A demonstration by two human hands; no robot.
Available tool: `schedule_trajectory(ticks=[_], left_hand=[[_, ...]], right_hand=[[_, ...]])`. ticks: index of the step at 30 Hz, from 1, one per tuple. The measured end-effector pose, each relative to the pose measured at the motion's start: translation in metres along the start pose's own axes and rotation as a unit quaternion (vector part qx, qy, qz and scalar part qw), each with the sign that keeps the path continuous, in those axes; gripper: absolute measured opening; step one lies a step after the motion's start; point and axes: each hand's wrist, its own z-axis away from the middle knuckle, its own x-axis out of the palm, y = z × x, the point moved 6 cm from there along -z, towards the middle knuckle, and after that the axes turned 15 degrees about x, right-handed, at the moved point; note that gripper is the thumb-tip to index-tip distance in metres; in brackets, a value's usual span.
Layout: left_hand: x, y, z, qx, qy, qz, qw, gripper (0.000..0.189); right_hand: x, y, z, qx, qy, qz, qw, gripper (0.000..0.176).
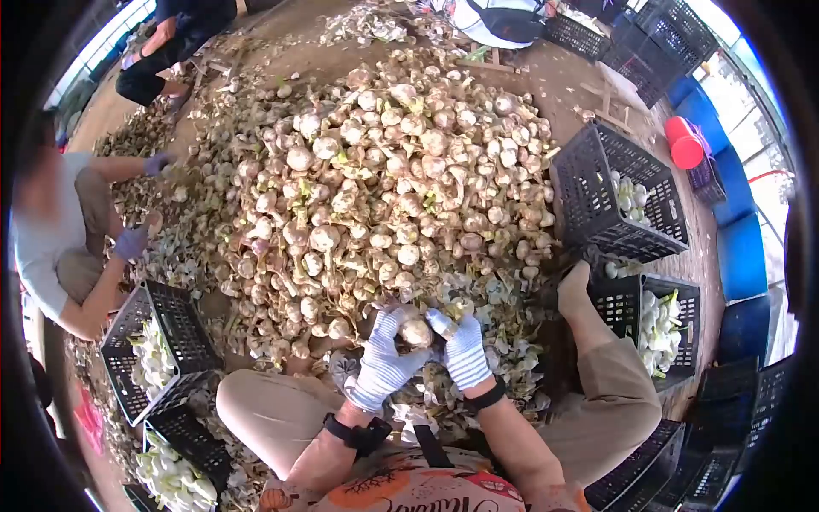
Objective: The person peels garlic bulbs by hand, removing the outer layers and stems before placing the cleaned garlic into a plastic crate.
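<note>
1. Off-white bulb (416, 334) is between the two hands, at the near edge of the pile (367, 183).
2. Left hand (382, 365), in a striped glove, curls round the bulb's left side and holds it, fingers pointing forward, thumb below.
3. Right hand (466, 348), gloved likewise, bends in from the other side with its thumb close to the bulb; I cannot tell how firmly it grips.
4. Both forearms reach forward, black bands (487, 395) at the wrists.
5. Bent legs (616, 388) flank the hands; loose skins (512, 354) cover the ground between pile and knees.
6. On the right, a crate (620, 192) borders the pile, with another (689, 328) beside the leg; two more (183, 328) stand left. Peeled white pieces (661, 333) lie inside.
7. Bare floor (554, 81) opens beyond the pile's far right edge.
8. One co-worker (64, 222) sits left of the pile, another (183, 38) farther back.
9. Script on the shirt (384, 488) runs off the bottom; I cannot read it whole.
</note>
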Motion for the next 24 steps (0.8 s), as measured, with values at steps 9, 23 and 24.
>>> schedule_trajectory(ticks=[9, 23, 24], left_hand=[[0.001, 0.016, -0.007, 0.048, -0.021, -0.116, 0.992, 0.053], [0.015, -0.013, 0.001, -0.223, 0.106, 0.409, 0.879, 0.059], [0.013, -0.002, -0.004, -0.138, 0.051, 0.268, 0.952, 0.060]], right_hand=[[-0.008, 0.008, -0.005, -0.025, -0.054, -0.085, 0.995, 0.032], [-0.016, -0.012, 0.005, -0.103, -0.044, 0.116, 0.987, 0.031], [-0.013, -0.013, 0.004, -0.094, -0.054, 0.065, 0.992, 0.034]])
